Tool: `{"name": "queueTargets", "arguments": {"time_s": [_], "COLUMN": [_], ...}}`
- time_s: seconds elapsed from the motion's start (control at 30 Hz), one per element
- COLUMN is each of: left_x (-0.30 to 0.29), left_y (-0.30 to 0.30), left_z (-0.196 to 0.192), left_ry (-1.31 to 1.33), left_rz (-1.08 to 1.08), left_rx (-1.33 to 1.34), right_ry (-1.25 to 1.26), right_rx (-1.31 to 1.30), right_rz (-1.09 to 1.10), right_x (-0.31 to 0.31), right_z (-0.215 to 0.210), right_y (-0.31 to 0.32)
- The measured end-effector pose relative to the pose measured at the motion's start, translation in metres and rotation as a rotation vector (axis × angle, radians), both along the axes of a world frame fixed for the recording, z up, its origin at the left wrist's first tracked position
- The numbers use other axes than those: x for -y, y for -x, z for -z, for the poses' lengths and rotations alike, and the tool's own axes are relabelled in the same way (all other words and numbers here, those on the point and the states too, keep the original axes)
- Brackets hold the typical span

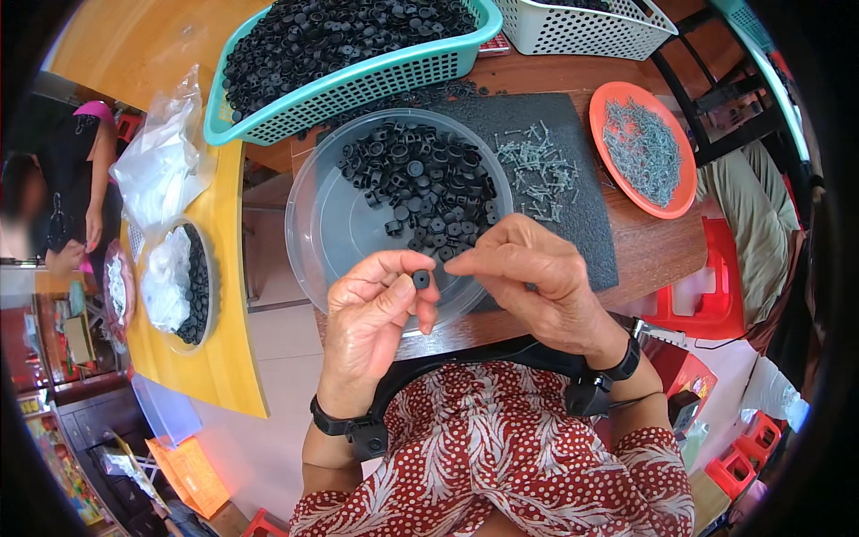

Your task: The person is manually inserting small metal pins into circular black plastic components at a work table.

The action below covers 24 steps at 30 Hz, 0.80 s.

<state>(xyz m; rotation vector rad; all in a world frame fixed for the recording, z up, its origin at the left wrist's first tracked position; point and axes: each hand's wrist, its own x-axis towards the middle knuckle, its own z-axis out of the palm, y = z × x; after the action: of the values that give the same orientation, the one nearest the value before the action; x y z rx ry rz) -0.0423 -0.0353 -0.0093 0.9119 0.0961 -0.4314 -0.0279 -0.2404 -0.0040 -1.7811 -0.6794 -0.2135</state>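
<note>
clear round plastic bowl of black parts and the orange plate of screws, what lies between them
In the head view, a dark foam mat with a loose scatter of small metal screws lies between the clear bowl and the orange plate.

A round bowl (335, 228) with small caps (420, 183) in it sits on the desk (649, 255). Behind it is a basket (394, 76) full of caps. To the right, screws (537, 170) lie on a mat (586, 228), then a plate (598, 121) of screws.

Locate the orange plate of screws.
In the head view, the orange plate sits at the upper right on the wooden table, just right of the black mat and below the white basket.
</note>
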Motion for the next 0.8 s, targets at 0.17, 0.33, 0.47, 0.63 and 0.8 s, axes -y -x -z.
{"name": "queueTargets", "arguments": {"time_s": [0.17,0.33,0.47,0.63,0.8], "left_x": [0.000,0.004,0.005,0.007,0.008], "left_y": [0.004,0.005,0.006,0.008,0.009], "left_z": [0.003,0.003,0.002,-0.001,-0.001], "left_ry": [-0.061,-0.070,-0.103,-0.150,-0.174], "left_rz": [-0.025,-0.047,-0.070,-0.098,-0.086], "left_rx": [0.041,0.070,0.115,0.117,0.135], "right_ry": [-0.162,-0.313,-0.380,-0.373,-0.312], "right_rx": [-0.400,-0.231,-0.309,-0.278,-0.186], "right_rz": [0.087,0.070,0.071,0.112,0.148], "right_x": [-0.013,-0.024,-0.031,-0.035,-0.037], "right_z": [-0.008,0.004,0.006,0.008,0.009], "right_y": [0.011,0.008,0.012,0.014,0.014]}}
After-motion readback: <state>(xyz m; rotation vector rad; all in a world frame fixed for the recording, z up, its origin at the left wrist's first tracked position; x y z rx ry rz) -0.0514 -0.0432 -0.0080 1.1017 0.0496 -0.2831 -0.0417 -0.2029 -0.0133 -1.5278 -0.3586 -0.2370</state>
